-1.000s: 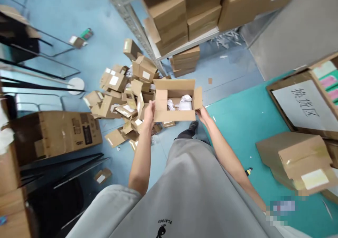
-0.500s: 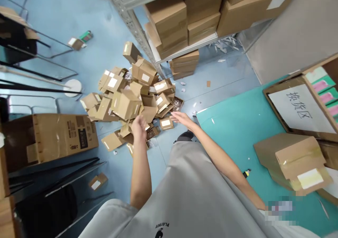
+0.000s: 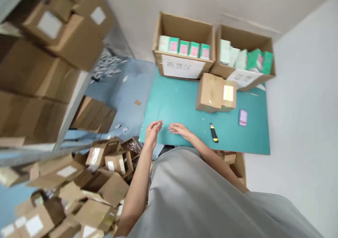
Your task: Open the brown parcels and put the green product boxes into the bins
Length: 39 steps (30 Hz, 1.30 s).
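My left hand (image 3: pixel 153 133) hovers over the near left edge of the green tabletop (image 3: pixel 174 100), fingers loosely bent and holding nothing. Facing it across a small gap, my right hand (image 3: pixel 180 130) is also empty, its fingers stretched out. To the right of my right hand lies a black and yellow utility knife (image 3: pixel 213 133). Beyond the knife a taped cardboard box (image 3: pixel 210 93) stands against a smaller box with a pale label (image 3: pixel 228 93).
Two open cartons (image 3: pixel 182 67) (image 3: pixel 269 76) holding green and white packets stand along the table's back. A blurred phone-like item (image 3: pixel 243 117) lies at right. Discarded cardboard boxes (image 3: pixel 92 213) cover the floor at lower left. A loaded shelf (image 3: pixel 76 100) rises at left.
The open box with white paper left both hands and dropped onto the floor pile. My view then turned right to the green table, and the empty hands moved with it.
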Available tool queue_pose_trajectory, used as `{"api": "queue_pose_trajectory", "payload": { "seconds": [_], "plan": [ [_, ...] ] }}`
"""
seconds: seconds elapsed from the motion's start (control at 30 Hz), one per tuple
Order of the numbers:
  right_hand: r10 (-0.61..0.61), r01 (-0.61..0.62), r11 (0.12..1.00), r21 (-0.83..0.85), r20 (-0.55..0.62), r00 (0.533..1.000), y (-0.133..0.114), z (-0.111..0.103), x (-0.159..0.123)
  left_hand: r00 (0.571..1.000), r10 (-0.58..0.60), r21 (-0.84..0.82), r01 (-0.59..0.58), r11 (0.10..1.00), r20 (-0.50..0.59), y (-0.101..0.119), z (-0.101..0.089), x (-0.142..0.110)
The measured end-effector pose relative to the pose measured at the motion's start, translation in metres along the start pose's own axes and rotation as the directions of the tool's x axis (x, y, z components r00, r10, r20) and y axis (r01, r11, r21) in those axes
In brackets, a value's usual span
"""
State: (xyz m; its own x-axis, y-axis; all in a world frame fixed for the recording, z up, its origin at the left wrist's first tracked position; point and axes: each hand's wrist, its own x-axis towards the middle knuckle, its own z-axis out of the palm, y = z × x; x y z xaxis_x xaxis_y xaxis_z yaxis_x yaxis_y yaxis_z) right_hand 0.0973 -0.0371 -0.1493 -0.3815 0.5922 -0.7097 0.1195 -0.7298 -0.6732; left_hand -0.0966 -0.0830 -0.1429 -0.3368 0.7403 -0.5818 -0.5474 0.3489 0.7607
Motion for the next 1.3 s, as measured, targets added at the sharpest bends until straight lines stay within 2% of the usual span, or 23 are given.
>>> {"api": "queue_pose_trajectory", "payload": {
  "seconds": [0.13,0.23,0.3,0.37,0.43,0.47,0.5,0.57,0.67,0.73,0.8,0.9,1.0,1.13,1.2,1.23,1.3],
  "plan": [
    [-0.076,0.112,0.979,0.167,-0.209,0.975,-0.003,-0.075,-0.025,0.985,-0.075,0.166,0.049,0.985,0.158,-0.012,0.075,0.014],
    [-0.179,0.258,0.95,0.175,-0.371,0.911,-0.003,-0.123,-0.042,0.947,-0.124,0.296,0.033,0.955,0.296,-0.028,0.129,0.009],
    [-0.263,0.365,0.924,0.115,-0.501,0.824,-0.006,-0.153,-0.05,0.916,-0.137,0.381,-0.018,0.925,0.378,-0.038,0.163,0.005],
    [-0.344,0.449,0.893,0.01,-0.628,0.698,-0.012,-0.184,-0.054,0.888,-0.107,0.456,-0.124,0.881,0.448,-0.046,0.197,0.004],
    [-0.403,0.479,0.871,-0.11,-0.718,0.568,-0.023,-0.215,-0.055,0.864,-0.037,0.514,-0.264,0.816,0.503,-0.051,0.231,0.009],
    [-0.424,0.47,0.866,-0.168,-0.744,0.517,-0.03,-0.23,-0.055,0.856,0.011,0.54,-0.335,0.772,0.516,-0.052,0.247,0.013],
    [-0.437,0.439,0.871,-0.222,-0.758,0.485,-0.037,-0.243,-0.053,0.853,0.064,0.569,-0.399,0.719,0.517,-0.053,0.263,0.018],
    [-0.438,0.337,0.892,-0.302,-0.762,0.476,-0.05,-0.263,-0.048,0.864,0.16,0.649,-0.47,0.598,0.478,-0.053,0.288,0.031],
    [-0.415,0.218,0.91,-0.353,-0.742,0.527,-0.061,-0.274,-0.037,0.916,0.184,0.787,-0.399,0.47,0.355,-0.053,0.307,0.047],
    [-0.411,0.202,0.91,-0.361,-0.728,0.549,-0.061,-0.27,-0.03,0.945,0.148,0.831,-0.326,0.451,0.291,-0.056,0.307,0.053],
    [-0.409,0.183,0.909,-0.373,-0.719,0.562,-0.058,-0.261,-0.025,0.955,0.135,0.84,-0.296,0.456,0.263,-0.059,0.3,0.055],
    [-0.397,0.152,0.911,-0.384,-0.709,0.583,-0.049,-0.243,-0.023,0.959,0.147,0.84,-0.283,0.464,0.242,-0.063,0.282,0.053],
    [-0.388,0.113,0.902,-0.418,-0.665,0.637,-0.035,-0.217,-0.028,0.961,0.168,0.818,-0.274,0.506,0.218,-0.061,0.257,0.052],
    [-0.374,0.086,0.871,-0.484,-0.539,0.754,-0.009,-0.156,-0.04,0.971,0.184,0.746,-0.234,0.623,0.151,-0.051,0.201,0.052],
    [-0.371,0.158,0.861,-0.483,-0.384,0.845,0.001,-0.126,-0.046,0.972,0.208,0.707,-0.223,0.671,0.109,-0.044,0.164,0.052],
    [-0.378,0.208,0.859,-0.468,-0.305,0.874,0.004,-0.116,-0.048,0.971,0.224,0.689,-0.219,0.69,0.084,-0.042,0.146,0.051],
    [-0.407,0.279,0.856,-0.436,-0.235,0.883,0.003,-0.112,-0.048,0.971,0.239,0.666,-0.188,0.722,0.014,-0.04,0.113,0.045]
  ]
}}
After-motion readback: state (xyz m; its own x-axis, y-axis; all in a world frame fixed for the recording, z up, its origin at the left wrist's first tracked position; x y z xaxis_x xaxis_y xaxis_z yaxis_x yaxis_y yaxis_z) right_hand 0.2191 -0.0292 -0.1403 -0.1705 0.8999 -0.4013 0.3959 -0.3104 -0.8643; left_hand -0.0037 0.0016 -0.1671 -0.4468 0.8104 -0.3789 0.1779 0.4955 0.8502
